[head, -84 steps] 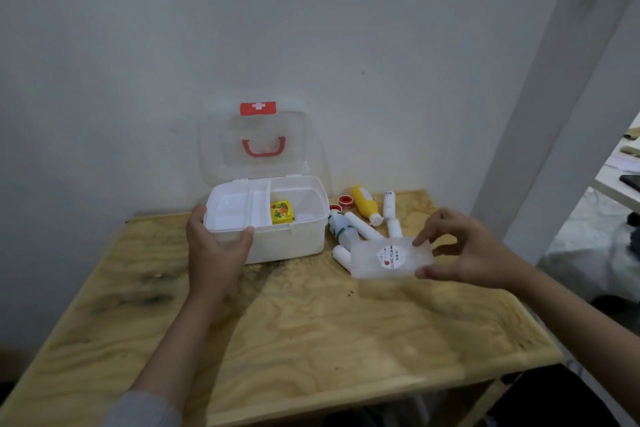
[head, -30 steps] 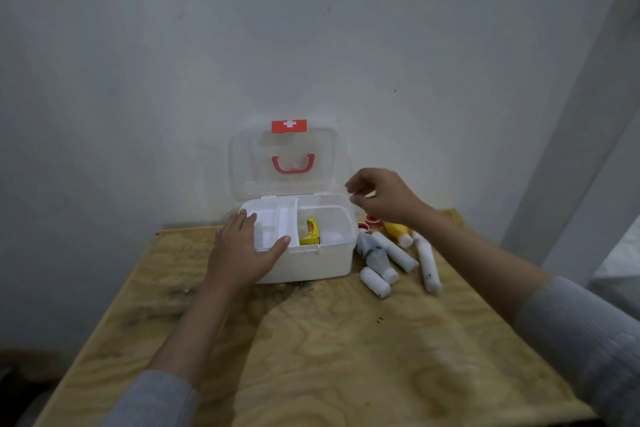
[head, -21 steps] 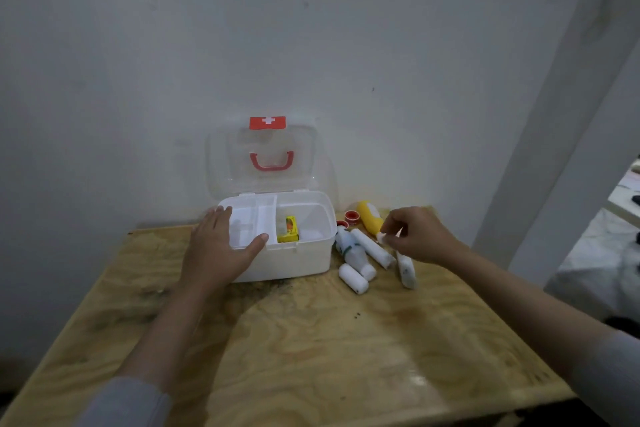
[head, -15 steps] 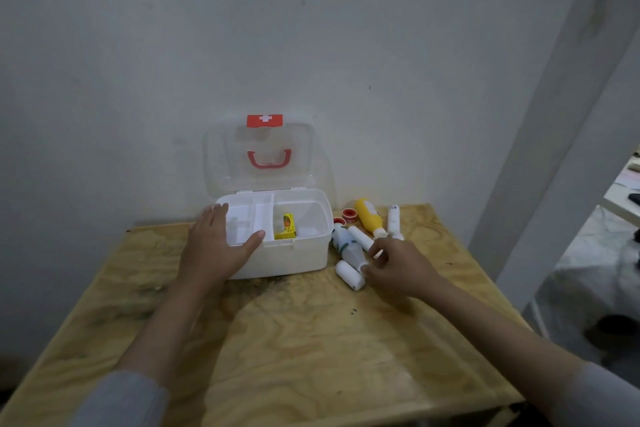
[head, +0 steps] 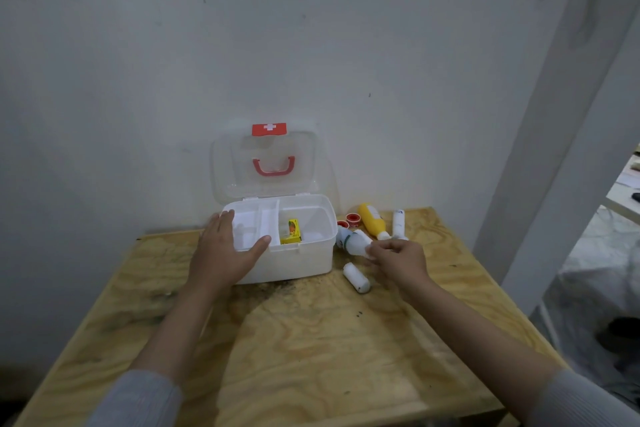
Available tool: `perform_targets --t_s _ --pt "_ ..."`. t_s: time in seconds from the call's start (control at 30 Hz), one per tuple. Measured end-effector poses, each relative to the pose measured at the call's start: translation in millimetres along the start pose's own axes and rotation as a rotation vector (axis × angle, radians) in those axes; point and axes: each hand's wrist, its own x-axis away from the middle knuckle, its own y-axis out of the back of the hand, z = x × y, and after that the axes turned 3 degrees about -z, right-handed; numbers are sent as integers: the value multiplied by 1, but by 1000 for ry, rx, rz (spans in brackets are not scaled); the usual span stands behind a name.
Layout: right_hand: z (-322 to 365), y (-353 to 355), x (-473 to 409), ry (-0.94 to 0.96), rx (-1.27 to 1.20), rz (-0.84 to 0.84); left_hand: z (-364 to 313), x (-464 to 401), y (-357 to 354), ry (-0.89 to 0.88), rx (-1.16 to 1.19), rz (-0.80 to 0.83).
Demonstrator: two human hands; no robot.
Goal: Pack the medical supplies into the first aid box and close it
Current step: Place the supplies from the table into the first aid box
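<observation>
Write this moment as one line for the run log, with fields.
left hand: steadies open white plastic first aid box | right hand: pinching a white roll beside box | inside: small yellow carton | lid: open

A white first aid box stands with its clear lid raised, showing a red handle and a red latch bearing a white cross. Inside sits a yellow carton with an orange print. Beside it lie a yellow bottle with a white cap, white gauze rolls and two red-rimmed tape rolls, on a pale, grain-swirled plywood worktop with dark smudges. Both sleeves are grey.
</observation>
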Motion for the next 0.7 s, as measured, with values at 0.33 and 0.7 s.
perform_targets --t_s 0.33,0.7 --pt "61 30 10 241 -105 12 0 -1 -2 21 8 -3" --pt "95 -37 13 636 467 281 2 -2 -2 26 -3 9"
